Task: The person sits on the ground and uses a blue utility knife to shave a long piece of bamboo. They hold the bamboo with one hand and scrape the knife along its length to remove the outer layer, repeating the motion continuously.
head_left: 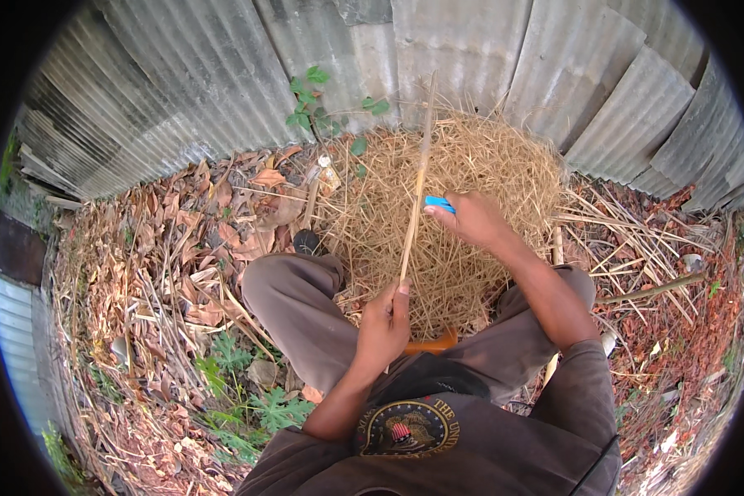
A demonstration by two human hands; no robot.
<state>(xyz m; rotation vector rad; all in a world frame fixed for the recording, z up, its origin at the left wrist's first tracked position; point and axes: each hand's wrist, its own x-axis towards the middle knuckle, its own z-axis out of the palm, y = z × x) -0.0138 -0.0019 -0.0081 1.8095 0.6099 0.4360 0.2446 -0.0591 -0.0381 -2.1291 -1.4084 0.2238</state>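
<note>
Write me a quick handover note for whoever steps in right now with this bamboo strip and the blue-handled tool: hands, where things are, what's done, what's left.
Left hand: closed around the lower end of the bamboo strip, holding it upright between the knees.
Right hand: gripping the blue-handled tool, held against the strip about midway up.
Things: a heap of thin shavings lies on the ground in front, against the corrugated metal wall; an orange object sits under the left hand, partly hidden.
Done: judging by the heap, plenty of shaving.
Left: probably more of this strip; how much, I cannot tell.
</note>
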